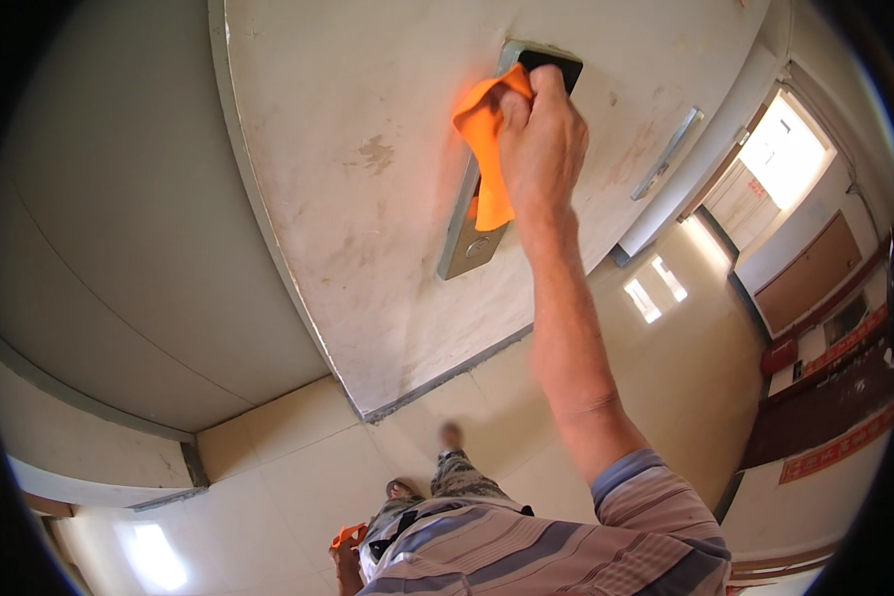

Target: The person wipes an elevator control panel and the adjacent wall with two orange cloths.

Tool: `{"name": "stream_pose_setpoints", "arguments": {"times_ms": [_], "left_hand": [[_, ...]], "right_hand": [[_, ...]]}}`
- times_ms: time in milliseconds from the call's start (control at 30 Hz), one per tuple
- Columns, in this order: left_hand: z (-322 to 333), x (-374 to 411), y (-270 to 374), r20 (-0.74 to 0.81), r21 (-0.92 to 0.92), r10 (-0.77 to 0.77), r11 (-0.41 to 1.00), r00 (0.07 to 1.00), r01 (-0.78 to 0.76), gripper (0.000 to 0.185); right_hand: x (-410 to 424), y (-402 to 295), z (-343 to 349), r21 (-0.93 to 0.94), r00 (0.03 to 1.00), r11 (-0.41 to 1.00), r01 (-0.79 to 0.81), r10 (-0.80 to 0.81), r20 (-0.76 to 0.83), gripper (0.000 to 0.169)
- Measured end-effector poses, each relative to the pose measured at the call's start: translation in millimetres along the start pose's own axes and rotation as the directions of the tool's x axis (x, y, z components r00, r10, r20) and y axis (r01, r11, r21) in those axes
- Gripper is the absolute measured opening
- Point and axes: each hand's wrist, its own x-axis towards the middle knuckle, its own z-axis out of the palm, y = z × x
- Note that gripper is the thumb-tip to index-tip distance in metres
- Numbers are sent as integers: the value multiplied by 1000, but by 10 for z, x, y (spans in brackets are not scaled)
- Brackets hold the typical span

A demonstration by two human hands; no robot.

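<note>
My right hand (547,145) grips an orange cloth (492,149) against the upper part of a metal lift call panel (458,257) on the wall. The panel's black display (559,63) is partly covered by my fingers. The cloth hangs down over the middle of the panel, and a round button (479,247) shows below it. Low beside my hip, my left hand (345,562) is closed around another orange item (349,535), which looks like cloth; most of that hand is cut off by the frame edge or hidden by my body.
The stained white wall (372,238) ends at a corner beside closed grey lift doors (141,194). Right of the panel is a narrow metal plate (667,153). Tiled floor (641,357) runs past a brown door (808,272) and a red box (778,356) towards a bright window (786,149).
</note>
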Motion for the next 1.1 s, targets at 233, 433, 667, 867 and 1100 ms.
{"name": "stream_pose_setpoints", "arguments": {"times_ms": [233,433,667,867,1100], "left_hand": [[47,19,79,-162,-192,-208,966,965,176,34],[67,-27,88,-169,-211,-242,956,956,205,33],[35,-35,87,-177,-220,-265,949,948,224,31],[-13,-30,144,-189,-211,-273,950,943,232,30],[-17,-4,210,-202,-202,-274,951,940,234,28]], "right_hand": [[448,249,-133,251,968,944,-213,168,187,14],[417,839,-166,285,982,944,-164,128,143,16],[58,1284,-33,357,947,883,-306,241,215,14],[-469,1319,49,334,892,832,-443,371,259,13],[-975,631,151,215,869,843,-492,463,174,14]]}}
